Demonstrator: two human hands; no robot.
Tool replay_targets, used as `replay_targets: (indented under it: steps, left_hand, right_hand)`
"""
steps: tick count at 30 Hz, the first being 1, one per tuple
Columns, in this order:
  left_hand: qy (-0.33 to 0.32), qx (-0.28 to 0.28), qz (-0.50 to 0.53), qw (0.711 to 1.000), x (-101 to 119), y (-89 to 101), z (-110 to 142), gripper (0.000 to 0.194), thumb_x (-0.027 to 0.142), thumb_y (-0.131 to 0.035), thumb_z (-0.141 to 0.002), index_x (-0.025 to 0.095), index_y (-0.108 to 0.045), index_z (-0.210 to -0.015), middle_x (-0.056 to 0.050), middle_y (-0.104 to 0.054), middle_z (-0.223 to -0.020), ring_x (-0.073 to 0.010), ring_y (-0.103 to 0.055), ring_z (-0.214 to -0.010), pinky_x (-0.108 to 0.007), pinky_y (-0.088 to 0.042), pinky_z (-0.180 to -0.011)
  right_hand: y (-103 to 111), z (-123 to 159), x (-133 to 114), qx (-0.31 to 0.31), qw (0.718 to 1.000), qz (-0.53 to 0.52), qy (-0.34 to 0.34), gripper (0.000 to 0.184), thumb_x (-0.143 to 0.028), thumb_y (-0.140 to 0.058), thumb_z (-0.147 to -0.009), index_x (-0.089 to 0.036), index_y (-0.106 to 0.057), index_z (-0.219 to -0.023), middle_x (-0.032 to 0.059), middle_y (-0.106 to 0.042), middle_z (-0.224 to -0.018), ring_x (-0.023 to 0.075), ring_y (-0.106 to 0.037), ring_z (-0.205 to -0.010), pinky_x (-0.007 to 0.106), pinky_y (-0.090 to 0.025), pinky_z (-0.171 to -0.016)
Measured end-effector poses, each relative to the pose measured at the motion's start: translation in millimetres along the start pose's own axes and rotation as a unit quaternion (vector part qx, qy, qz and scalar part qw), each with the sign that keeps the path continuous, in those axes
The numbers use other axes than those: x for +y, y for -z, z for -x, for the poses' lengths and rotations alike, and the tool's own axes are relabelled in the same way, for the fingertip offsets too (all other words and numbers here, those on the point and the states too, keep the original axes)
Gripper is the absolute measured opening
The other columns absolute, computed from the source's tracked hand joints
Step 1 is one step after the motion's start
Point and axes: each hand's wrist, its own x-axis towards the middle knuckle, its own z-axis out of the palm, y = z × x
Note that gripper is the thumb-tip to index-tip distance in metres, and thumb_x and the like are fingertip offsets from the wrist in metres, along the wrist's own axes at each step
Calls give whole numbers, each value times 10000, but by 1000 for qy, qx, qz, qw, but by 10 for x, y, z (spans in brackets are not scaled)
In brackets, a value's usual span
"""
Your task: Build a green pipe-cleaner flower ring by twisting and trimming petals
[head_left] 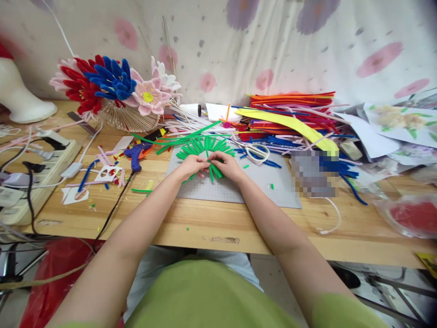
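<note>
A fan-like ring of green pipe cleaner loops (191, 148) lies on the grey cutting mat (269, 187). Over its middle my left hand (191, 166) and my right hand (223, 165) meet, fingertips pinched close together on the green pipe cleaners. One green strand stands up between the fingertips, and a few more stick out below my right hand. The exact grip point is partly hidden by the fingers. White-handled scissors (257, 153) rest to the right of the ring. Long green pipe cleaners (191, 135) lie just behind it.
A blue glue gun (135, 156) with a black cord lies left among scraps. Pipe cleaner flowers (116, 84) stand behind. Bundled pipe cleaners (293, 102) are heaped at the back right. A power strip (51, 177) with cables fills the left edge; a phone-like blurred object (312, 175) lies right.
</note>
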Motion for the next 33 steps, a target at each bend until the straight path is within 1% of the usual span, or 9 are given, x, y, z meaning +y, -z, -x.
replay_targets:
  steps: [5,8,12,16,21,24,26,30,33]
  left_hand:
    - [-14,39,-18,999,-21,-44,-21,265,284,-781,-546,122,-576,-593,-5,-580,-556,-115,-580,-581,-179,-359,-413]
    - [-31,58,-62,996,-65,-42,-45,216,277,-741,-581,128,-586,-598,-9,-595,-554,-87,-521,-493,-183,-296,-386]
    - [-77,85,-121,986,-134,-29,-102,148,265,-666,-631,138,-601,-594,15,-574,-522,-62,-436,-427,-195,-262,-403]
    - [-120,106,-187,969,-141,-32,-135,153,264,-635,-648,145,-605,-556,23,-553,-493,-78,-447,-464,-209,-307,-478]
    - [-131,141,-283,940,-40,-72,-58,165,289,-635,-675,161,-629,-571,4,-578,-524,-114,-479,-530,-230,-295,-521]
    - [-120,164,-343,917,30,-106,15,181,324,-622,-711,168,-640,-621,-14,-610,-596,-136,-509,-600,-235,-305,-553]
    - [-114,178,-386,898,56,-125,52,198,356,-608,-734,173,-643,-667,-31,-639,-696,-153,-536,-665,-241,-328,-585]
    - [-154,222,-435,859,57,-145,88,194,338,-634,-735,191,-633,-862,-51,-636,-930,-178,-564,-840,-246,-370,-672]
    - [-176,214,-445,852,52,-148,89,183,297,-626,-751,211,-628,-913,-42,-631,-960,-183,-563,-892,-248,-376,-714]
  right_hand:
    - [-36,40,35,45,999,12,0,182,-274,-545,-768,-214,-650,-904,15,-687,-919,163,-623,-882,329,-469,-858]
    - [-40,41,77,66,997,35,-9,185,-279,-559,-770,-232,-671,-911,10,-695,-928,170,-626,-897,337,-468,-867]
    - [-20,38,76,55,995,78,-11,170,-276,-552,-784,-247,-699,-865,9,-702,-924,178,-621,-897,338,-465,-851]
    - [-4,41,25,41,992,119,24,181,-285,-525,-814,-235,-693,-861,28,-691,-901,182,-603,-875,346,-450,-835]
    - [4,34,17,38,985,162,37,177,-290,-494,-841,-225,-659,-828,33,-661,-848,179,-567,-841,341,-425,-812]
    - [8,26,20,32,985,167,37,173,-295,-486,-847,-218,-637,-811,35,-643,-843,177,-553,-839,335,-413,-811]
    - [8,22,14,28,984,174,34,173,-295,-479,-851,-214,-626,-805,39,-632,-840,179,-544,-846,335,-407,-812]
    - [2,15,3,18,983,179,31,168,-282,-471,-851,-205,-608,-794,41,-613,-818,177,-533,-835,328,-404,-801]
    - [-2,15,5,16,983,180,31,164,-283,-465,-849,-205,-594,-784,40,-606,-812,177,-527,-831,328,-407,-795]
